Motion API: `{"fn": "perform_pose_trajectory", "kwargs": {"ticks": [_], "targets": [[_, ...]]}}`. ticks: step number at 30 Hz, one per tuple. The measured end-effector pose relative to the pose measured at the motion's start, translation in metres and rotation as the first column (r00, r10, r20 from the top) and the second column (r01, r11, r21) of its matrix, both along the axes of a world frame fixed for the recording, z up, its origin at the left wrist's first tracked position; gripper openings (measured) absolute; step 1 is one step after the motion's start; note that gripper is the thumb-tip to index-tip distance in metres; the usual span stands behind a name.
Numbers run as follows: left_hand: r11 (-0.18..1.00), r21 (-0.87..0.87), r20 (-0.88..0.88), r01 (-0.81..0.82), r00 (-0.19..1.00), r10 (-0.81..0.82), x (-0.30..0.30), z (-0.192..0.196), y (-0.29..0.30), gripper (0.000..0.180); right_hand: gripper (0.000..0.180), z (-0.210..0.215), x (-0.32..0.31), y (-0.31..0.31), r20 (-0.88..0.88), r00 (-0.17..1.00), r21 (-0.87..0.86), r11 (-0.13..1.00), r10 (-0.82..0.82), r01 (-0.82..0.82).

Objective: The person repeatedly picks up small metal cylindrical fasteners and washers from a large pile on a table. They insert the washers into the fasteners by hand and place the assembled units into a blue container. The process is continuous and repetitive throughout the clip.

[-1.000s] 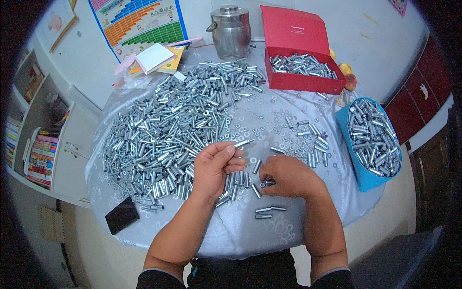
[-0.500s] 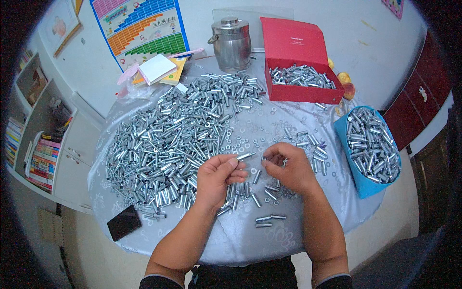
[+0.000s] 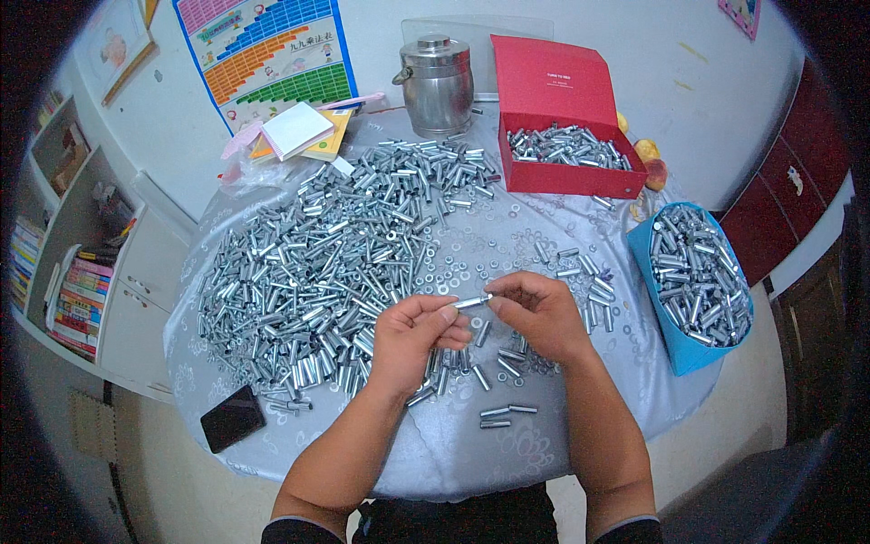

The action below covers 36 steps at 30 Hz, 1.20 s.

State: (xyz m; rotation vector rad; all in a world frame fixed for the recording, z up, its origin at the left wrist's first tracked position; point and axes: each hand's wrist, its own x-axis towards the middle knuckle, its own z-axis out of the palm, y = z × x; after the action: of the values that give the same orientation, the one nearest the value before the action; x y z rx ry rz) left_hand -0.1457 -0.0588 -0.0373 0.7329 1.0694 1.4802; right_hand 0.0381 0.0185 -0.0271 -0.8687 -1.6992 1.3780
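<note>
Above tablecloth (image 3: 453, 462), left hand (image 3: 412, 337) grips bolt (image 3: 468, 303); right hand (image 3: 541, 315) pinches tip (image 3: 486, 297).

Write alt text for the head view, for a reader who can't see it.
A person's left hand holds a slim metal piece above a cloth-covered table, the right hand at its other end. A large heap of metal parts spreads leftward; more lie in an open red box and a blue bin.

Black sleeves (image 3: 632, 533), grey hems (image 3: 623, 521)
</note>
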Motion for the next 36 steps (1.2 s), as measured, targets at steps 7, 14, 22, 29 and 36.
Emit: {"fn": "perform_pose_trajectory", "kwargs": {"ticks": [7,14,22,29,36], "targets": [[1.000,0.016,-0.068,0.020,0.998,-0.019,0.001,0.004,-0.002,0.019,0.026,-0.010,0.000,0.003,0.229,0.973,-0.020,1.000,-0.014,0.019],[1.000,0.011,-0.043,-0.004,0.999,0.004,0.002,0.004,-0.002,0.019,0.022,0.001,-0.003,-0.004,-0.031,1.000,0.031,1.000,0.006,-0.005],[0.999,0.038,-0.066,0.015,0.998,-0.013,0.008,0.007,-0.003,0.018,0.022,-0.013,-0.002,0.006,0.235,0.971,0.058,0.998,-0.035,0.022],[0.999,0.035,-0.060,0.018,0.998,-0.016,0.009,0.001,0.001,0.018,0.033,0.001,-0.004,-0.001,0.002,0.999,-0.045,0.998,-0.032,0.032],[1.000,0.024,-0.064,-0.008,0.998,0.009,0.007,0.003,-0.001,0.019,0.019,-0.007,-0.003,0.001,0.072,0.997,-0.072,0.997,-0.015,0.021]]}}
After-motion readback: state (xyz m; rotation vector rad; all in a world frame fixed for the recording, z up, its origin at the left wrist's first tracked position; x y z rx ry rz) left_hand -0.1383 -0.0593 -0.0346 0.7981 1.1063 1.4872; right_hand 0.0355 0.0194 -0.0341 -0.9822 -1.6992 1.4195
